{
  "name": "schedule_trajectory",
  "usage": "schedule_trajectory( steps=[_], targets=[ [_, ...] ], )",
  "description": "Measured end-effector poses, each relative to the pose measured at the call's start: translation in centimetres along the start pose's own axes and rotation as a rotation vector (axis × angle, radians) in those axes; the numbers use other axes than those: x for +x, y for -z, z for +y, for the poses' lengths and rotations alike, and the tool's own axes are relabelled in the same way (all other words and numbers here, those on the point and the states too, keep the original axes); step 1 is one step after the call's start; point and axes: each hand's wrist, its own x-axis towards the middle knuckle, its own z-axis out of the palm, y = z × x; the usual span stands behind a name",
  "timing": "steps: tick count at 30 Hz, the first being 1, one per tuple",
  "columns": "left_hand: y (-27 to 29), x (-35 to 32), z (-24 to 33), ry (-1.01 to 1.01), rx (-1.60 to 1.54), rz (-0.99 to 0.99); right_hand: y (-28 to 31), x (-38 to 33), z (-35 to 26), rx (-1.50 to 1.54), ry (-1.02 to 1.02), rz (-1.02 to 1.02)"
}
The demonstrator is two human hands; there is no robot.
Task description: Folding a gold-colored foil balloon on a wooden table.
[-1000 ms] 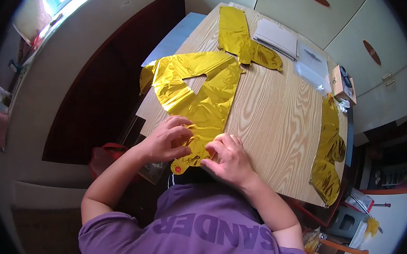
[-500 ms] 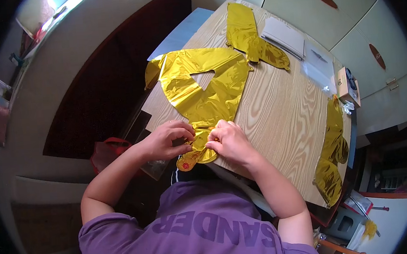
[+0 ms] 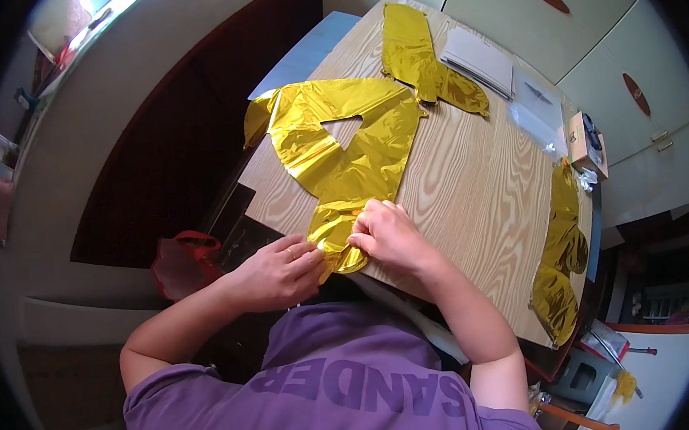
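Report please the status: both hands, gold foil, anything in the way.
Right hand pinches near end of gold foil piece; left hand at same end, grip unclear. That end overhangs table. No obstruction visible at hands.

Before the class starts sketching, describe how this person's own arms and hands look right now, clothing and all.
The left hand and right hand are gloveless; a thin ring shows on a left finger. No watch or band shows on either wrist, and the forearms are uncovered. The purple shirt has short sleeves, plain, with darker lettering across its body.
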Motion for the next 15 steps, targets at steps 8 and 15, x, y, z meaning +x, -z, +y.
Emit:
schedule_trajectory(
  steps=[8, 15],
  targets=[
    [-2.0, -1.8, 0.5, 0.098, -0.121, 0.061, -0.7, -0.5, -0.2, -0.050, 0.064, 0.096],
    [-0.2, -0.7, -1.0, 0.555, -0.599, -0.070, -1.8, -3.9, -2.2, -0.118, 0.383, 0.380]
  ],
)
